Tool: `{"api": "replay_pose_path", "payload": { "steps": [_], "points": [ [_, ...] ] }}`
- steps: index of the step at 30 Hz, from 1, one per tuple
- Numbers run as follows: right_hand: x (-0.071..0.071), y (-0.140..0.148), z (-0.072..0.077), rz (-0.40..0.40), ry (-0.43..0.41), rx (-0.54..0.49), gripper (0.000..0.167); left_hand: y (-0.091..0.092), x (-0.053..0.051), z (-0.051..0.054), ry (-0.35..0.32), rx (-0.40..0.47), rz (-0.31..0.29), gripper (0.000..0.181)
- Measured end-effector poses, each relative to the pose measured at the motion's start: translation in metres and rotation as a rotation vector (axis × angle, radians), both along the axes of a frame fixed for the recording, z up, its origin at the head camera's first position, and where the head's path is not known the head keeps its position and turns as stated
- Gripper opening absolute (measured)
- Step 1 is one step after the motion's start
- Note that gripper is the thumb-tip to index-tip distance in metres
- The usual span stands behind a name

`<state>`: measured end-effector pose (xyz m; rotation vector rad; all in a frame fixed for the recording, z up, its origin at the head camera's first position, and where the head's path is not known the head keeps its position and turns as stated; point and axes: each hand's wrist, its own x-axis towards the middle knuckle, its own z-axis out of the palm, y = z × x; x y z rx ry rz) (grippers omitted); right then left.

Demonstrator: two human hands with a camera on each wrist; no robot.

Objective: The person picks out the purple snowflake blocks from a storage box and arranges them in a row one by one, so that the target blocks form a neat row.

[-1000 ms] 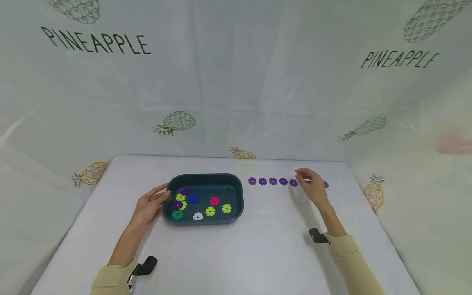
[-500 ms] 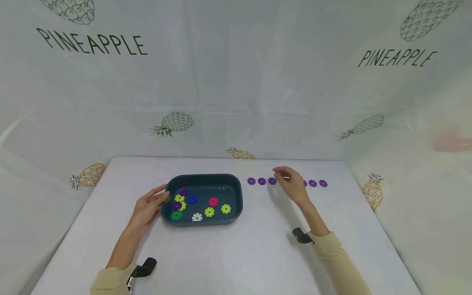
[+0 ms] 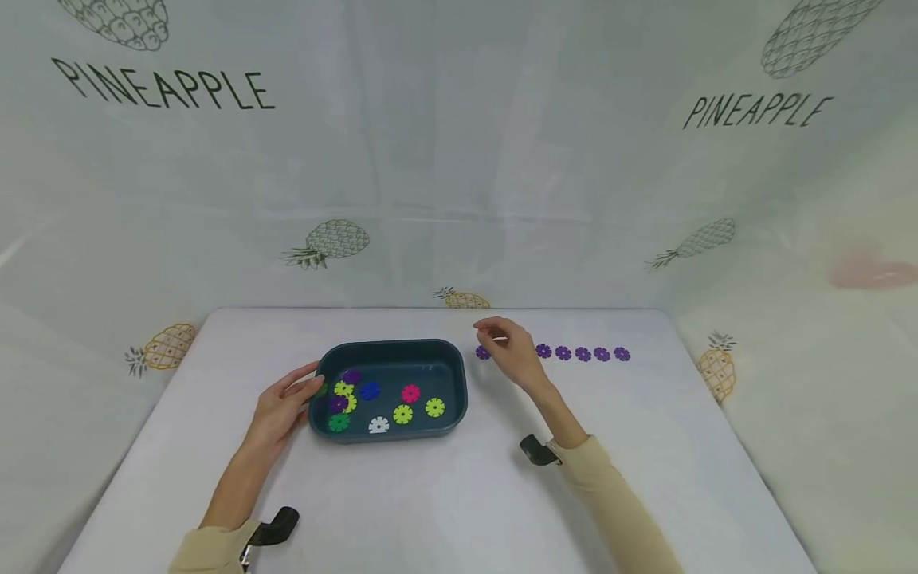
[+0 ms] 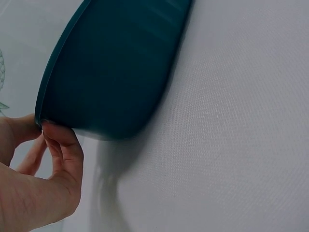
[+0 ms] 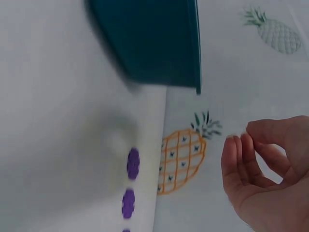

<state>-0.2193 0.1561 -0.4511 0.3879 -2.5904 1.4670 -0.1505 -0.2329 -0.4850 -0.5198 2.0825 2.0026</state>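
My left hand grips the left rim of a dark teal tray, thumb inside and fingers underneath, as the left wrist view also shows. Notched plastic discs lie in it: a blue disc, a pink disc, a white disc, plus several yellow, purple and green ones. To the tray's right runs a row of purple discs. Above the row's left end hovers my right hand, hiding part of it. Its fingers are loosely curled, thumb near fingertips, with nothing visible between them in the right wrist view.
The white table reaches back to a pale curtain printed with pineapples. A black wrist camera is on the left sleeve, another black camera on the right one.
My right hand has travelled left above the purple row, from near its right end to its left end. The left hand keeps its hold on the tray; the head view has shifted slightly.
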Motion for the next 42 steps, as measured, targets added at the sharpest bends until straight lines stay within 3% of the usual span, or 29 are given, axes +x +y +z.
{"api": "replay_pose_path", "payload": {
  "steps": [12, 30, 42],
  "points": [
    [0.004, -0.059, -0.001, 0.118, 0.005, -0.006, 0.021, 0.000, -0.001, 0.001, 0.009, 0.029, 0.003, 0.065],
    [0.005, -0.115, -0.019, 0.253, 0.043, -0.012, 0.021, 0.002, -0.001, 0.000, 0.004, 0.013, 0.004, 0.065],
    [0.008, -0.156, -0.032, 0.329, -0.006, -0.005, 0.021, -0.001, 0.001, -0.002, 0.032, 0.042, -0.012, 0.065]
  ]
}}
